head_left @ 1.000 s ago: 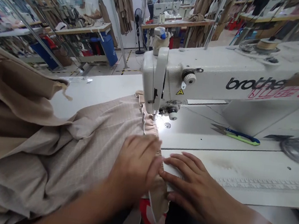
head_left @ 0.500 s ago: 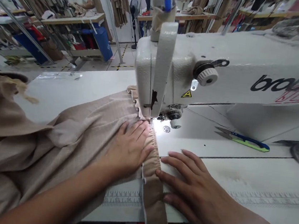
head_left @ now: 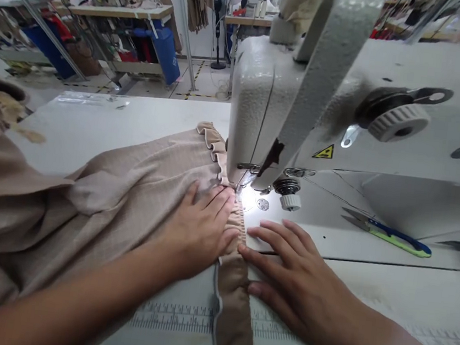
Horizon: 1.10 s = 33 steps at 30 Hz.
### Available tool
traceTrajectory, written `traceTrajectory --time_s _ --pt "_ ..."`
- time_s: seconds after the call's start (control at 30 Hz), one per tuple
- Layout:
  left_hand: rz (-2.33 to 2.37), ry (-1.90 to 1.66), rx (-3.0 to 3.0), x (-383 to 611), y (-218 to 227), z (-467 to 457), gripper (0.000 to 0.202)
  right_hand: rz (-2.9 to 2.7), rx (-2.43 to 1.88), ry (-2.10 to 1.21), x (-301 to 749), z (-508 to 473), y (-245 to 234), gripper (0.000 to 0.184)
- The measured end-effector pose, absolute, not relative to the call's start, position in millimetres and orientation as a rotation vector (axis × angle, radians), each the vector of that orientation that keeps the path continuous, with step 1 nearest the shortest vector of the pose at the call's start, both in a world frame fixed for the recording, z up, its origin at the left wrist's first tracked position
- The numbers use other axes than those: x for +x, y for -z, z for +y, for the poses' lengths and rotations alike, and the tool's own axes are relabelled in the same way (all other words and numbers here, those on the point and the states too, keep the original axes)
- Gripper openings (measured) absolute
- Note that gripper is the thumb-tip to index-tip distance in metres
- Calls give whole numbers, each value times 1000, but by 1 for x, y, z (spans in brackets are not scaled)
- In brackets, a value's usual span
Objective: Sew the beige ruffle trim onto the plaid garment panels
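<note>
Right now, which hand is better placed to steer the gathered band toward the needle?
Right, probably: the right hand touches the edge of the gathered band, while the left hand lies spread on the beige fabric.

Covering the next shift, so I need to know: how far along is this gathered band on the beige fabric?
Done: the band behind the needle of the sewing machine already lies ruffled along the beige fabric. In hand: the left hand presses the fabric beside the needle; the right hand rests beside the band. Left: the band's length toward the person, not yet under the needle.
</note>
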<state>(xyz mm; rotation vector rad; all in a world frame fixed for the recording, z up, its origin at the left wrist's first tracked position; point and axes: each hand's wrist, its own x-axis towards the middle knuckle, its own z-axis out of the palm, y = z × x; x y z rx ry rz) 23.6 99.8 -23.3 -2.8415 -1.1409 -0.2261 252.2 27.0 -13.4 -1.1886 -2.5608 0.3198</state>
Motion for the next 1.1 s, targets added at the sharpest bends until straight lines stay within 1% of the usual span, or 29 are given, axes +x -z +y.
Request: traceTrajectory --time_s 0.13,0.2,0.3,0.37,0.57,0.73,0.83,0.9,0.93,1.07,1.1 --pt "-1247 39 -2837 27 17 116 61 -2561 -1196 -287 252 44 16 40" --pt "-1222 79 -2813 28 14 116 58 -2571 -1191 -280 253 48 17 39" --pt "-1079 255 -2801 26 12 109 50 -2577 -1174 -293 254 50 16 41" --pt "-1018 311 -2816 24 12 104 50 -2574 -1168 -304 253 51 15 42" --pt "-1109 143 -2867 19 11 105 56 -2583 -1167 -297 252 55 11 40" --pt "-1186 108 -2873 18 11 110 66 -2595 -1170 -295 251 57 11 39" --pt "-1221 85 -2874 19 10 111 68 -2613 -1181 -317 249 56 10 39" --pt "-1228 109 -2863 19 4 103 64 -2609 -1196 -337 249 53 11 38" --pt "-1228 183 -2850 19 -1 94 59 -2607 -1194 -364 250 51 11 38" --pt "-1057 785 -2899 11 -17 26 22 -2466 -1236 -584 264 41 6 46" --pt "-997 889 -2946 8 -17 6 20 -2399 -1276 -627 269 41 4 47"
